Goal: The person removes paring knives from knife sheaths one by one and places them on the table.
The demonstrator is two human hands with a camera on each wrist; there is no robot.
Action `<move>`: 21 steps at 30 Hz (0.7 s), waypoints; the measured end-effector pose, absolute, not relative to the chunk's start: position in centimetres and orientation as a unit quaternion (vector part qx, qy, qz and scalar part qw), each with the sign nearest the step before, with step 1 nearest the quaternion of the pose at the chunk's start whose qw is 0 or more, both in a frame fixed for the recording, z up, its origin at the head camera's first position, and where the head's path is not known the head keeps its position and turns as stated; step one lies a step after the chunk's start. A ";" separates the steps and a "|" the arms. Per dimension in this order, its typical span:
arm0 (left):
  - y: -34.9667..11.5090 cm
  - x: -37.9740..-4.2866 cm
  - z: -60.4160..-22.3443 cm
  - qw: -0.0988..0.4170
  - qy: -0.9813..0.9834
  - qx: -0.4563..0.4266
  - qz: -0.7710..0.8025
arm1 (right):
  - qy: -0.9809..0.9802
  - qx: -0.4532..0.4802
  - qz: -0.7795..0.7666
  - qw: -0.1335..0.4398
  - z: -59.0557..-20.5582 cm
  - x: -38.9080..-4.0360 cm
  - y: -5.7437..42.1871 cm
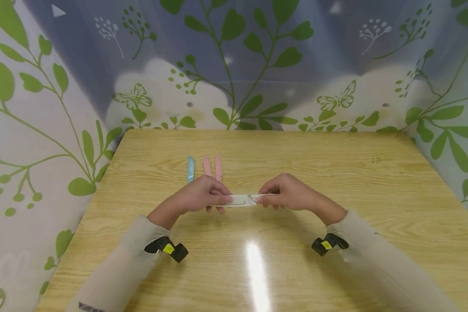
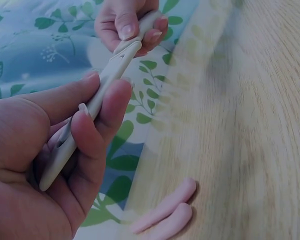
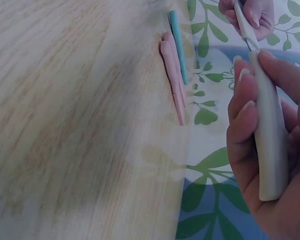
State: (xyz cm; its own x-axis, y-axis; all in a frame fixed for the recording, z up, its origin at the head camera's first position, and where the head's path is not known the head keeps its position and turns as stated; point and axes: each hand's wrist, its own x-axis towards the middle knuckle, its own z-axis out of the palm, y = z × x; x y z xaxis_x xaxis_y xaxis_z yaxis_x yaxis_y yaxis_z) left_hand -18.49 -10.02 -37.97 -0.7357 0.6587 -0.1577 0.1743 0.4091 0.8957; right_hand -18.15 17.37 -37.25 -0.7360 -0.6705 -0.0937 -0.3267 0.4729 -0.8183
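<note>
In the head view both hands hold a slim white folding knife level above the table. My left hand pinches one end between thumb and fingers. The other end is gripped by my right hand. Seen from the left wrist, a slotted white part lies across the left fingers. In the right wrist view, the smooth white handle lies along the right fingers and meets the left-hand part at a narrow joint. Whether a blade is exposed there is too small to tell.
Behind the left hand lie a blue folding knife and two pink ones, a left one and a right one, side by side on the wooden table. Leaf-patterned cloth hangs along the table's back and sides.
</note>
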 end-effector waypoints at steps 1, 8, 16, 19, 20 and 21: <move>-10.1 -18.5 -38.0 0.258 0.799 0.257 0.478 | 0.832 -0.295 -0.420 0.212 -37.4 -18.2 17.5; -10.4 -18.6 -38.6 0.281 0.795 0.234 0.484 | 0.810 -0.279 -0.448 0.255 -38.1 -18.2 17.9; -10.7 -18.4 -38.9 0.288 0.793 0.220 0.490 | 0.800 -0.274 -0.459 0.272 -38.7 -18.4 17.8; -10.7 -18.4 -39.0 0.292 0.791 0.216 0.492 | 0.800 -0.271 -0.459 0.274 -38.9 -18.4 17.8; -10.8 -18.4 -39.0 0.293 0.791 0.215 0.493 | 0.800 -0.269 -0.460 0.276 -39.0 -18.5 17.8; -10.8 -18.4 -39.0 0.295 0.790 0.213 0.493 | 0.799 -0.266 -0.461 0.279 -39.0 -18.5 17.8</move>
